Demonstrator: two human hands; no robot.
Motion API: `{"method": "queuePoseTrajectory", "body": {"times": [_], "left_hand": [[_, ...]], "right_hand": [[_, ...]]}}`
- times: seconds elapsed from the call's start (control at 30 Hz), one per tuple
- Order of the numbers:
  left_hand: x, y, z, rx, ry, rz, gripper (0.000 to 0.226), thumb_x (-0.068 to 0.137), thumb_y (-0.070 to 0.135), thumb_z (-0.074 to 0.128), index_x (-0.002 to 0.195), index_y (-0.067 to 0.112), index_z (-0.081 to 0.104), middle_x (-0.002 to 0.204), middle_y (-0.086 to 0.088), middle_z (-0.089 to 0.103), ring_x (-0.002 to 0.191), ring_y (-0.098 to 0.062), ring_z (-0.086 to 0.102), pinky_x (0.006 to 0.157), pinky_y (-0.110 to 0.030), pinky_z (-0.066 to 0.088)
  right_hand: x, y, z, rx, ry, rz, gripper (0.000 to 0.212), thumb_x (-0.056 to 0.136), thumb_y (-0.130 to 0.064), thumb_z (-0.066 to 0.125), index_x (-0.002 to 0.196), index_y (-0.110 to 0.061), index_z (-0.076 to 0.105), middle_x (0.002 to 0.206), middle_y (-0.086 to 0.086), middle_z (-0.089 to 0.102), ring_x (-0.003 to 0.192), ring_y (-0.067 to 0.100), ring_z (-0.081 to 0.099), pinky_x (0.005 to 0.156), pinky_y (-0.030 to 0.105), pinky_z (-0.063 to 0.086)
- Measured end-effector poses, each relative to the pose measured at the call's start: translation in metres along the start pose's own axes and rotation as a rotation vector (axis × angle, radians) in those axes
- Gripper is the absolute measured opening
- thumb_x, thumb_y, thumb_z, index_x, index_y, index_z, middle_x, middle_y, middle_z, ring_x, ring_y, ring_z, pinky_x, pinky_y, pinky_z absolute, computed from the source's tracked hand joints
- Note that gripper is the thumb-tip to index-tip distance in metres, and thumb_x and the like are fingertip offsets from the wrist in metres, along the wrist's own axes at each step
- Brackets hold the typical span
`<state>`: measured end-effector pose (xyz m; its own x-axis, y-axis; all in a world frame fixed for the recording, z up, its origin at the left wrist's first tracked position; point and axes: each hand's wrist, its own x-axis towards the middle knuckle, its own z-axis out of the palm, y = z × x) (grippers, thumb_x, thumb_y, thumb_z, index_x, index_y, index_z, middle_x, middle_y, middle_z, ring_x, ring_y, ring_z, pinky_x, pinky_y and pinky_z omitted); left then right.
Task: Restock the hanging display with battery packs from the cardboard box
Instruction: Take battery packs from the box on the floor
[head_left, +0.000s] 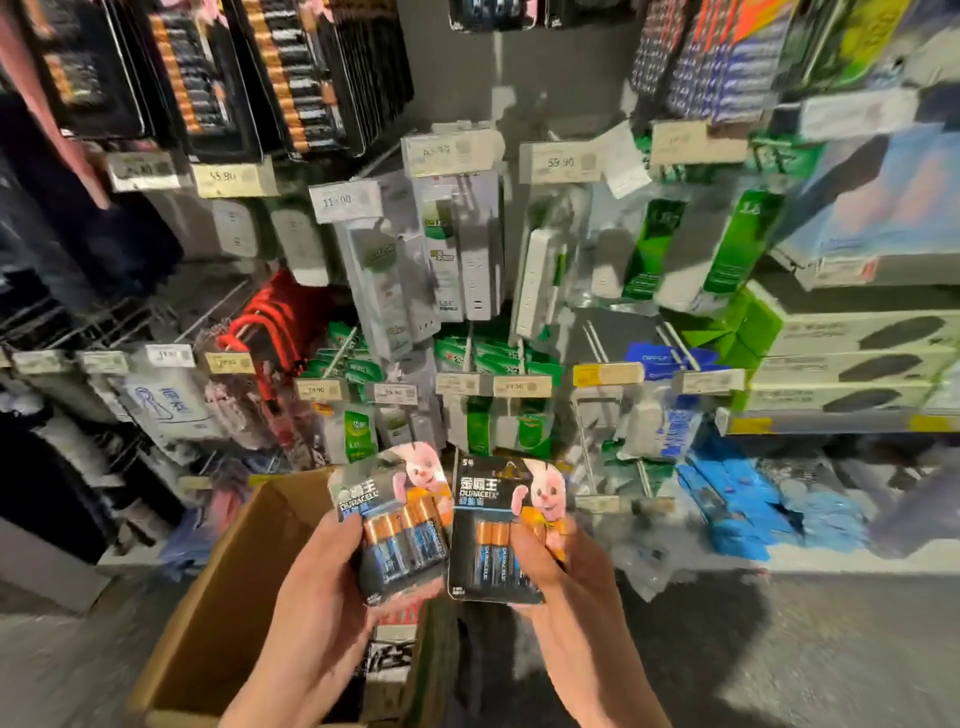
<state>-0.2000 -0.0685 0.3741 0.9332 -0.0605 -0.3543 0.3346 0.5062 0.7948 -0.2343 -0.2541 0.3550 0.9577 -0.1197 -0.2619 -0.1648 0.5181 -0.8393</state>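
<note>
My left hand (317, 587) grips a Duracell battery pack (395, 525) with a pink bunny on its card. My right hand (561, 587) grips a second, darker battery pack (498, 525), my thumb across its front. Both packs are held side by side above the open cardboard box (234, 597) on the floor, where more printed packs (389, 654) lie. The hanging display (457, 218) rises in front. Black and copper battery cards (218, 67) hang at its upper left.
Pegs with price tags (337, 200) carry white power strips (467, 244) and green packs (654, 244). A bare peg (597, 343) juts out at centre right. Blue packets (737, 504) lie low on the right; boxed goods (852, 358) sit on a right shelf.
</note>
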Motion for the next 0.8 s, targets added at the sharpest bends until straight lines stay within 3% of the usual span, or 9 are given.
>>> {"method": "queuePoseTrajectory", "body": {"times": [0.13, 0.23, 0.3, 0.37, 0.43, 0.5, 0.57, 0.63, 0.8], "left_hand": [[-0.020, -0.015, 0.057, 0.050, 0.048, 0.104, 0.028, 0.107, 0.022, 0.040, 0.119, 0.011, 0.062, 0.120, -0.021, 0.071, 0.096, -0.032, 0.073, 0.064, -0.042, 0.063], [-0.035, -0.015, 0.091, 0.135, -0.032, 0.136, 0.028, 0.105, 0.027, 0.044, 0.122, 0.015, 0.063, 0.111, -0.013, 0.076, 0.090, -0.027, 0.075, 0.058, -0.037, 0.061], [-0.041, -0.013, 0.108, 0.221, -0.089, 0.186, 0.033, 0.094, 0.026, 0.057, 0.125, 0.017, 0.063, 0.111, -0.011, 0.076, 0.090, -0.027, 0.075, 0.059, -0.037, 0.061], [-0.044, -0.009, 0.119, 0.341, -0.092, 0.266, 0.044, 0.080, 0.017, 0.069, 0.124, 0.020, 0.062, 0.111, -0.009, 0.077, 0.097, -0.028, 0.075, 0.072, -0.040, 0.064], [-0.043, -0.001, 0.127, 0.451, -0.084, 0.345, 0.053, 0.073, 0.013, 0.074, 0.123, 0.023, 0.061, 0.111, -0.007, 0.077, 0.102, -0.027, 0.074, 0.089, -0.048, 0.060], [-0.037, 0.012, 0.134, 0.525, -0.095, 0.405, 0.055, 0.073, 0.018, 0.075, 0.126, 0.025, 0.059, 0.112, 0.000, 0.077, 0.104, -0.021, 0.073, 0.092, -0.043, 0.055], [-0.026, 0.029, 0.141, 0.575, -0.104, 0.465, 0.056, 0.073, 0.022, 0.074, 0.126, 0.026, 0.057, 0.111, 0.007, 0.076, 0.101, -0.011, 0.073, 0.086, -0.030, 0.053], [-0.011, 0.050, 0.151, 0.589, -0.122, 0.510, 0.055, 0.075, 0.022, 0.074, 0.127, 0.028, 0.057, 0.112, 0.010, 0.076, 0.100, -0.008, 0.072, 0.085, -0.029, 0.052], [0.043, 0.100, 0.178, 0.523, -0.148, 0.631, 0.042, 0.086, 0.016, 0.072, 0.125, 0.024, 0.060, 0.115, -0.001, 0.075, 0.107, -0.020, 0.072, 0.097, -0.049, 0.053]], "right_hand": [[-0.023, -0.037, -0.029, 0.036, 0.057, -0.060, 0.030, 0.097, -0.005, 0.060, 0.107, -0.030, 0.072, 0.100, 0.001, 0.078, 0.096, 0.022, 0.075, 0.071, 0.047, 0.062], [-0.035, -0.058, -0.045, 0.069, 0.075, -0.112, 0.035, 0.094, -0.006, 0.060, 0.095, -0.038, 0.077, 0.094, -0.005, 0.078, 0.091, 0.019, 0.076, 0.081, 0.057, 0.059], [-0.039, -0.071, -0.052, 0.106, 0.071, -0.115, 0.028, 0.090, -0.010, 0.063, 0.108, -0.029, 0.074, 0.101, 0.001, 0.078, 0.095, 0.022, 0.075, 0.091, 0.062, 0.055], [-0.038, -0.084, -0.054, 0.135, 0.026, -0.124, 0.031, 0.090, -0.015, 0.063, 0.119, -0.023, 0.070, 0.109, 0.009, 0.077, 0.102, 0.029, 0.073, 0.093, 0.064, 0.053], [-0.033, -0.094, -0.051, 0.146, 0.011, -0.155, 0.048, 0.076, -0.035, 0.081, 0.121, -0.023, 0.071, 0.114, 0.015, 0.074, 0.108, 0.037, 0.070, 0.094, 0.069, 0.051], [-0.023, -0.105, -0.045, 0.176, 0.027, -0.176, 0.077, 0.050, -0.048, 0.096, 0.120, -0.024, 0.073, 0.116, 0.017, 0.073, 0.109, 0.041, 0.069, 0.095, 0.071, 0.049], [-0.010, -0.118, -0.035, 0.206, -0.001, -0.189, 0.066, 0.061, -0.037, 0.094, 0.122, -0.020, 0.072, 0.116, 0.020, 0.073, 0.107, 0.042, 0.070, 0.094, 0.072, 0.048], [0.009, -0.135, -0.025, 0.195, -0.078, -0.205, 0.045, 0.078, -0.023, 0.079, 0.122, -0.018, 0.070, 0.113, 0.019, 0.074, 0.105, 0.040, 0.071, 0.095, 0.070, 0.049], [0.064, -0.185, 0.009, 0.090, -0.100, -0.326, 0.030, 0.091, -0.010, 0.062, 0.119, -0.017, 0.067, 0.107, 0.012, 0.077, 0.099, 0.031, 0.074, 0.085, 0.059, 0.058]]}}
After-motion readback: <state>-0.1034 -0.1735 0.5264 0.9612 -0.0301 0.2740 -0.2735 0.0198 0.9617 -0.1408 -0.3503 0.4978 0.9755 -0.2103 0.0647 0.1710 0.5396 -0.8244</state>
